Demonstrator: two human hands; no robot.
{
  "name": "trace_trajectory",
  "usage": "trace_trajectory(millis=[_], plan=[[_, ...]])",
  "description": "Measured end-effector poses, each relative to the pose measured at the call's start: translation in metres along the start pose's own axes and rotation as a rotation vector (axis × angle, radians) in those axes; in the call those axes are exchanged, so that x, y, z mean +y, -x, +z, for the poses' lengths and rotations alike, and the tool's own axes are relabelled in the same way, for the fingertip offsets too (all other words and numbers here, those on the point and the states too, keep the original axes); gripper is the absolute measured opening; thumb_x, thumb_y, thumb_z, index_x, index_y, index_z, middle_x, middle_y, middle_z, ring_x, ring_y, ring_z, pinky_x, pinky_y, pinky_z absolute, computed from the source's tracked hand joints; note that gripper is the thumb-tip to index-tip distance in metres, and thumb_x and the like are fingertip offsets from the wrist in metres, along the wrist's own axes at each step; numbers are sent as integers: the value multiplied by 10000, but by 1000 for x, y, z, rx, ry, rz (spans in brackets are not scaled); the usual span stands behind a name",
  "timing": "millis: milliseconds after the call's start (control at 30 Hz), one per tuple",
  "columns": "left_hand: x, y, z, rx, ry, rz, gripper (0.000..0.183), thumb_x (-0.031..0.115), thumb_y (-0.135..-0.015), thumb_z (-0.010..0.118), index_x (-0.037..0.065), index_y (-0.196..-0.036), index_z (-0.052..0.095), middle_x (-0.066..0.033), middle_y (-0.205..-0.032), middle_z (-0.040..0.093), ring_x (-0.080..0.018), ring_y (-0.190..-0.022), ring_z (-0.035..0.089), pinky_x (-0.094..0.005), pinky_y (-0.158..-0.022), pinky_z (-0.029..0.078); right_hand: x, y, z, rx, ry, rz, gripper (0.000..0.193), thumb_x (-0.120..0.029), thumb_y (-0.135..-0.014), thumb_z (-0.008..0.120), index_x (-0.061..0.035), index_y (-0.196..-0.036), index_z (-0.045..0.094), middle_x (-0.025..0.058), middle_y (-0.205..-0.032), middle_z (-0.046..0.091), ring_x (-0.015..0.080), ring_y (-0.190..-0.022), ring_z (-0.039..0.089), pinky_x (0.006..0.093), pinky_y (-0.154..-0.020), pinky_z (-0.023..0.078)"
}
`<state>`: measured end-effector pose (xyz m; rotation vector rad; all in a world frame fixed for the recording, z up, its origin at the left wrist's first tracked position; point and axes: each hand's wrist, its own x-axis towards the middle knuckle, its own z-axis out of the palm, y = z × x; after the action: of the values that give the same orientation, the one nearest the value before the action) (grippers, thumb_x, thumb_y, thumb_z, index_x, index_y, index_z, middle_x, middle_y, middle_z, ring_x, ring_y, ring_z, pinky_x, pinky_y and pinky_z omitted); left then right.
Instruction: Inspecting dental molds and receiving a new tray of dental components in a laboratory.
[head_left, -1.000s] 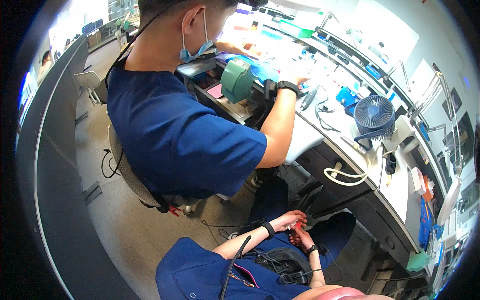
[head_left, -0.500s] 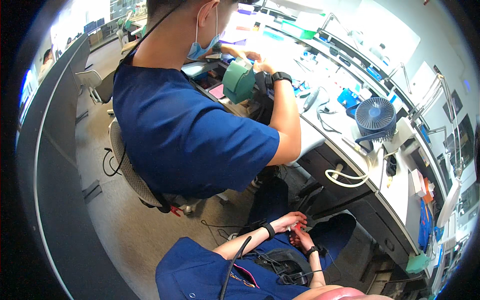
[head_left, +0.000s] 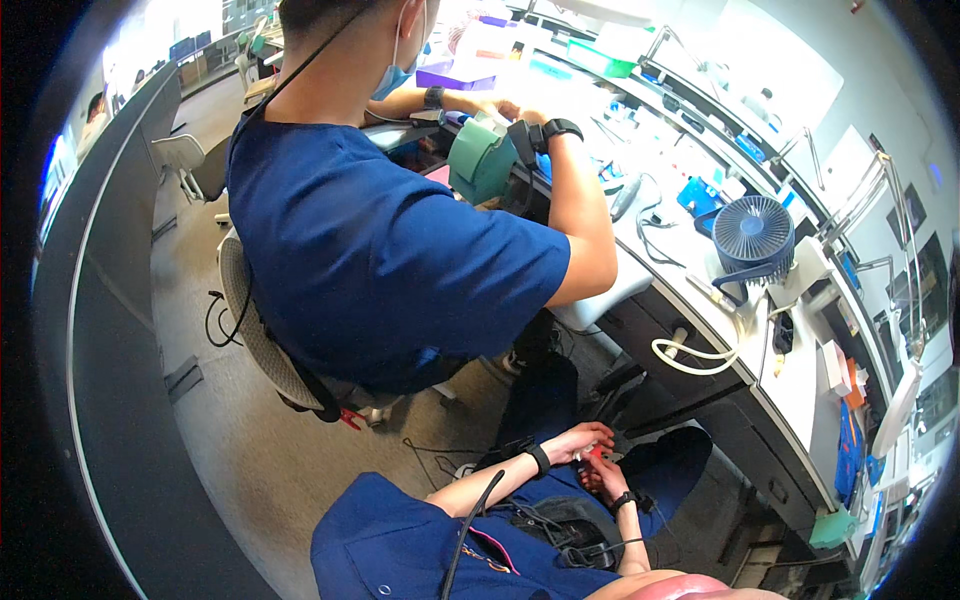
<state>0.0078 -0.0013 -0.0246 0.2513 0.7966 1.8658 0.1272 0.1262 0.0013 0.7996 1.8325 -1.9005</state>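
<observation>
Grey partition (head_left: 100,310) at far left, presumably placed to split off the bay; blue-shirted co-worker (head_left: 390,240) seated at the desk (head_left: 800,408), forearms brought over its edge, perhaps for steadiness; left hand (head_left: 580,441) held above the lap, fingers bent; whether anything is gripped by them cannot be told; small red object (head_left: 597,453) seen between both hands; right hand (head_left: 604,484) curled, the object apparently pinched by its fingers, perhaps held low for support; fan (head_left: 753,230) stood on the desk, probably for air.

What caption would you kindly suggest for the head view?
Left hand and right hand meet at a small red object beside a co-worker in navy.
</observation>
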Motion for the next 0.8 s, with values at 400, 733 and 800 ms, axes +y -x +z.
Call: trace_trajectory(millis=[400, 733, 800], plan=[[6, 5, 3, 11, 120, -2, 256, 44, -935, 456, -5, -1184, 482, -172, -1094, 597, -264, -1013, 634, -306, -746, 564, -1, 2, 0, -64, -109, -20, 432, -440, -969, 480, -49, -1100, 607, 31, -785, 604, 128, -685, 578, 265, -628, 462], [7, 3, -1, -41, 160, -7, 263, 65, -961, 444, -15, -1212, 451, -204, -1185, 569, -300, -1100, 602, -277, -771, 582, 7, -4, -5, 33, -84, -126, 377, -372, -977, 495, -32, -866, 617, 25, -708, 581, 120, -599, 542, 251, -562, 434], [9, 5, 4, -18, 194, -12, 254, 67, -963, 443, -10, -1205, 450, -210, -1194, 564, -315, -1112, 594, -282, -791, 580, 6, -3, -4, 44, -85, -151, 381, -372, -976, 496, -35, -842, 611, 27, -690, 578, 121, -583, 538, 248, -548, 429]])
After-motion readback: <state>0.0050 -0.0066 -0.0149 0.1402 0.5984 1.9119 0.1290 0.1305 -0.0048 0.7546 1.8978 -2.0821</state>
